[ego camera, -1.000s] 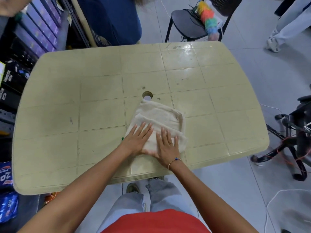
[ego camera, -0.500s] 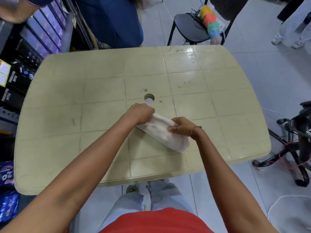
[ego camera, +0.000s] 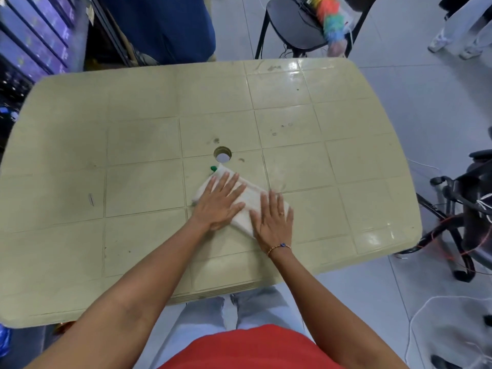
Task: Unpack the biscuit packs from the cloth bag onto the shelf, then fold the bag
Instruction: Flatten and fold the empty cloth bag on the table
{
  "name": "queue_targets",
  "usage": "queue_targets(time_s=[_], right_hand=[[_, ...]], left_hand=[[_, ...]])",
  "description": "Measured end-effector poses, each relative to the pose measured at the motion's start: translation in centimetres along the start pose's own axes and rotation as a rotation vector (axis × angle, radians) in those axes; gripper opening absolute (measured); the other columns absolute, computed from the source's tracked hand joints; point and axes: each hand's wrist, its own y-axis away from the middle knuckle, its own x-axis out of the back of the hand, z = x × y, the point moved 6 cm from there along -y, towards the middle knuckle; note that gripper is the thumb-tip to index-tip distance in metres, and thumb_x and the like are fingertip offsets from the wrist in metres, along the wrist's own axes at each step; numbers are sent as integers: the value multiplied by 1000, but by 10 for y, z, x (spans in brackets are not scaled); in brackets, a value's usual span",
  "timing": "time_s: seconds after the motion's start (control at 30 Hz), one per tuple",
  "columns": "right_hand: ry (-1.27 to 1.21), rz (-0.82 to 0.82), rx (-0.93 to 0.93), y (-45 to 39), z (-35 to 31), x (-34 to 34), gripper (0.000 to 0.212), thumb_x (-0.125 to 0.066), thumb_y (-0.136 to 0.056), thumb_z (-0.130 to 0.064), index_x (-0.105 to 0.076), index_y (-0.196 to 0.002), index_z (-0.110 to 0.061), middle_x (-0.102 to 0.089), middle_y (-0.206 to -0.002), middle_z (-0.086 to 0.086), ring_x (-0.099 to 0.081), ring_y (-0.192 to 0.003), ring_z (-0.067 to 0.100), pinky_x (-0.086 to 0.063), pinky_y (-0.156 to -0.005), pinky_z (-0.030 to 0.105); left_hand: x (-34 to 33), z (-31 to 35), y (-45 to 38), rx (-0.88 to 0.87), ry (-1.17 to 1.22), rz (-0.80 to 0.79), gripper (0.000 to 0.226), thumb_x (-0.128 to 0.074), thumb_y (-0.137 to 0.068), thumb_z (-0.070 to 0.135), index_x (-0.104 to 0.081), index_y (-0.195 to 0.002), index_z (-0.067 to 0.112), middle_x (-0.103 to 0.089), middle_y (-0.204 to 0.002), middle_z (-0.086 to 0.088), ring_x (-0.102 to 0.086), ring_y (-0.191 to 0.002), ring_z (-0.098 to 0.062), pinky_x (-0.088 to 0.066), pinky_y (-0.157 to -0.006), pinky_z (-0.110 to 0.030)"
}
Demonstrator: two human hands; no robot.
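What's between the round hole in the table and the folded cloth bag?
Head view: a small green object lies on the beige plastic table, touching the far corner of the folded cream cloth bag, just short of the round hole. Otherwise bare tabletop.

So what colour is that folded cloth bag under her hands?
Off-white, plain cream; the cloth bag shows best in the head view.

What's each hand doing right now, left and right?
Left hand: open, palm flat on the folded cloth bag.
Right hand: open, palm flat on the bag's near end.
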Motion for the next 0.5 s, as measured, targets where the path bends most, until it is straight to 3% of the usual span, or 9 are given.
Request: queue_targets(time_s=[0.13, 0.3, 0.5], right_hand=[[-72, 33, -34, -2, 20, -6, 59, -16, -99, -45, -2, -151, -22, 3, -161, 0, 5, -149, 20, 3, -120, 41], [-72, 54, 48, -8, 8, -9, 58, -26, -99, -37, -11, -151, -15, -6, -161, 6, -1, -149, 24, 1, -119, 40], [-9, -22, 274, -10, -74, -21, 58, -28, -100, -36, -12, -150, -10, -5, -161, 9, 0, -149, 22, 8, -118, 35]], left_hand=[[-2, -4, 0, 130, 103, 68, 69, -16, -94, 60, 2, -151, 27, 16, -158, 5, 21, -145, -16, 12, -119, -39], [-4, -16, 18, 209, 121, 73, 72, -17, -93, 61, 3, -152, 23, 11, -161, 3, 18, -147, -18, 12, -118, -39], [-5, -74, 93, 405, 160, 145, 70, -21, -96, 55, 4, -152, 21, 14, -160, 0, 20, -146, -21, 10, -120, -40]])
